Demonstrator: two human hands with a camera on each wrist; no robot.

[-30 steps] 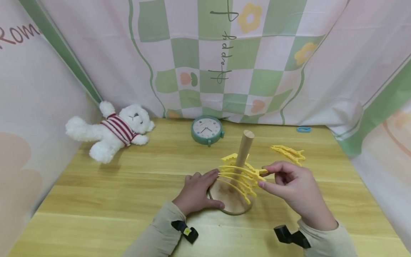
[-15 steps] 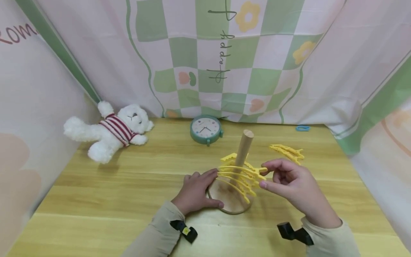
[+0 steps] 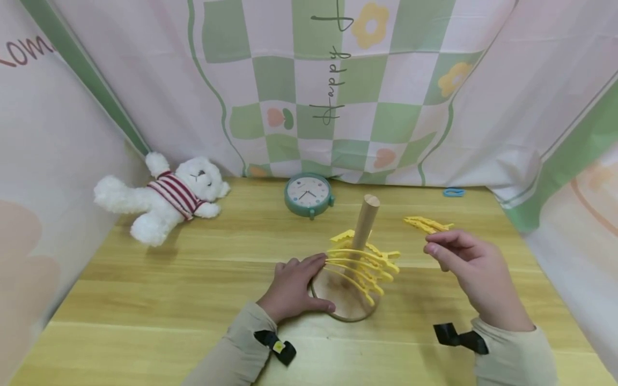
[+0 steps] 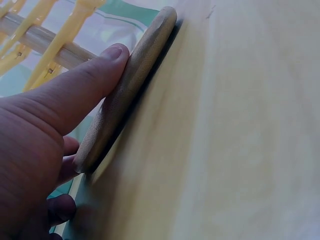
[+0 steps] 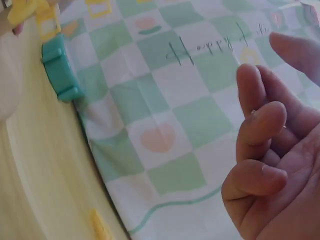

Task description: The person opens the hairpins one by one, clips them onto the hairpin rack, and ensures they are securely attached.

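Note:
A wooden stand with a round base (image 3: 338,303) and an upright peg (image 3: 367,217) stands mid-table, with several yellow clips (image 3: 364,265) threaded on the peg. My left hand (image 3: 289,289) grips the base's left rim. In the left wrist view my thumb (image 4: 85,85) presses the base (image 4: 142,65), with the peg (image 4: 27,31) and yellow clips (image 4: 75,17) beyond it. My right hand (image 3: 463,262) hovers to the right of the stand, its fingers (image 5: 260,125) loosely curled and holding nothing. More loose yellow clips (image 3: 427,224) lie just behind it.
A teal alarm clock (image 3: 309,195) stands behind the stand, also visible as the clock (image 5: 59,72) in the right wrist view. A white teddy bear (image 3: 161,195) lies at the back left. A small blue ring (image 3: 454,192) sits by the checked curtain (image 3: 338,80).
My right hand has let go of the top clip on the peg and moved right and slightly back, toward the loose clips. The left hand has stayed on the base.

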